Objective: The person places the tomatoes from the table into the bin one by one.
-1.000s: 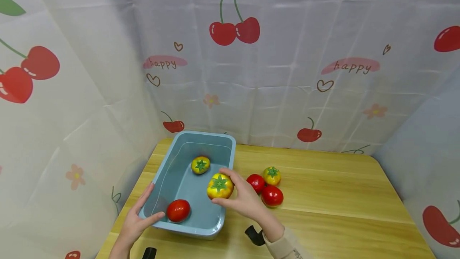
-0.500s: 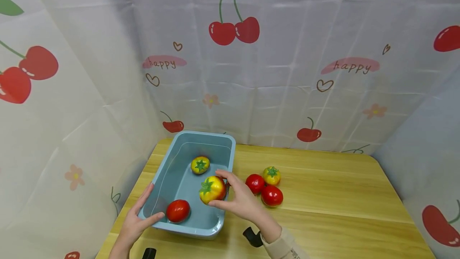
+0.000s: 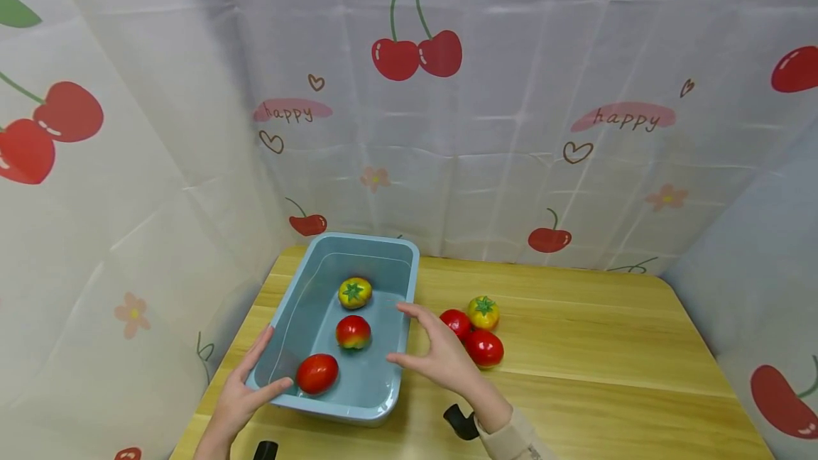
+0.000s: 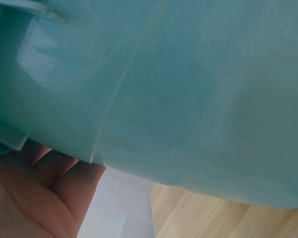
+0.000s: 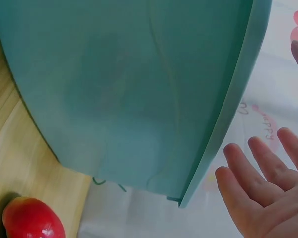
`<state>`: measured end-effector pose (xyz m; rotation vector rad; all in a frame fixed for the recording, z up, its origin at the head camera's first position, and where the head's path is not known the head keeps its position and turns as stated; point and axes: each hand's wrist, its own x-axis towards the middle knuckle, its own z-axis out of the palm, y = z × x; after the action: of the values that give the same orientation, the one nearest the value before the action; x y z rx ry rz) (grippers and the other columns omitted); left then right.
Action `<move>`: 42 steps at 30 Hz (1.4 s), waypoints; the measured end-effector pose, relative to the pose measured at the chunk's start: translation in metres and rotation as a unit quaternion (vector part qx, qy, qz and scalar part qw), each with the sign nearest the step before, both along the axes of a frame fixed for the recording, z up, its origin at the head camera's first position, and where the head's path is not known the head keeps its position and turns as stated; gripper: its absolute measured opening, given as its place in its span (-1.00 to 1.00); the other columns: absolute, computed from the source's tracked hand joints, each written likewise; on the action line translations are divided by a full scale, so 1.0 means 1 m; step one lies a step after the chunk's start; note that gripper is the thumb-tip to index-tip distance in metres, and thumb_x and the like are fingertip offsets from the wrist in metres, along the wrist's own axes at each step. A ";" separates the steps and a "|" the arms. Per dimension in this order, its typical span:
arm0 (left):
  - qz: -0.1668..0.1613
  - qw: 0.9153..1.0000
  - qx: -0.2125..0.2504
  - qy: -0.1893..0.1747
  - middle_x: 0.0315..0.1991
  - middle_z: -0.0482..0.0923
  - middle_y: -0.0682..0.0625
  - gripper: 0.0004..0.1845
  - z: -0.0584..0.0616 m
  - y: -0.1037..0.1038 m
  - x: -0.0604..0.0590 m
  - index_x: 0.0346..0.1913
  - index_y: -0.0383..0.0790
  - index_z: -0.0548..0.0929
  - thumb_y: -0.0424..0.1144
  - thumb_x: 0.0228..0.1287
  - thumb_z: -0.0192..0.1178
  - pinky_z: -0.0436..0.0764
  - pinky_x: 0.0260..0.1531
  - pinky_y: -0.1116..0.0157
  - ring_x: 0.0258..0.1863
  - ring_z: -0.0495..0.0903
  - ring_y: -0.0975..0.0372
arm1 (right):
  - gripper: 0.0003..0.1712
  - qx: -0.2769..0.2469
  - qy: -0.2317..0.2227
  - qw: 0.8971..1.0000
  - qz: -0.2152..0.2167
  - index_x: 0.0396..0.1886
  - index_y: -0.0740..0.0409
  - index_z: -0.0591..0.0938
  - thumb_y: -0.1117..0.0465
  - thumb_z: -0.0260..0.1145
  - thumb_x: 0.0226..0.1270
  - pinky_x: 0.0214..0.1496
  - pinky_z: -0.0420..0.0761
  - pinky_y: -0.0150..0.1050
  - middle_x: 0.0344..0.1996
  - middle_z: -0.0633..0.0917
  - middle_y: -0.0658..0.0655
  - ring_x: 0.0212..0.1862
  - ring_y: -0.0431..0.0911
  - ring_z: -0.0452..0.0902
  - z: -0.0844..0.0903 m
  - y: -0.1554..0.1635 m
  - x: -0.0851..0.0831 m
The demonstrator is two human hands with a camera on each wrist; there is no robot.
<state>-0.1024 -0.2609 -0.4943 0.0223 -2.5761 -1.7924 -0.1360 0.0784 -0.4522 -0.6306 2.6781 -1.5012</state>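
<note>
My left hand (image 3: 238, 400) holds the near left corner of a blue plastic bin (image 3: 348, 410), thumb over the front rim and fingers along the outer side; the left wrist view shows these fingers (image 4: 74, 183) against the bin wall (image 4: 179, 99). Inside lie a yellow tomato with a green leafy top (image 3: 355, 293), a red-and-yellow tomato (image 3: 353, 333) and a red tomato (image 3: 317, 374). Just above the right rim, my right hand (image 3: 441, 357) is spread with nothing between thumb and fingers. In the right wrist view its fingers (image 5: 268, 178) are apart from the bin.
Right of the bin, a yellow tomato (image 3: 483, 312) and two red tomatoes (image 3: 484, 348), (image 3: 455, 324) sit close together on the wooden table (image 3: 594, 346), one partly behind my right hand. A cherry-printed curtain (image 3: 486, 162) encloses the table's back and sides.
My right hand has turned over and let go of the red-and-yellow tomato, which now lies in the bin between the other two. The hand has drawn slightly right. The left hand stays put.
</note>
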 end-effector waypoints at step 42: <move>0.000 1.000 0.010 0.021 0.47 0.00 -0.06 -0.08 -0.002 0.000 -0.001 0.43 -0.02 0.21 -0.36 -0.02 0.42 0.00 0.20 -0.31 0.42 -0.07 0.09 | -0.25 -0.062 -0.052 0.992 -0.093 0.21 0.09 0.45 0.16 0.54 -0.04 0.18 0.41 0.10 0.08 0.55 0.18 0.13 0.17 0.44 -0.049 0.060 -0.009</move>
<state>-0.1037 -0.2610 -0.4965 -0.0154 -2.5297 -1.7982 -0.1452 0.1384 -0.5014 -0.3013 2.6438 -1.7032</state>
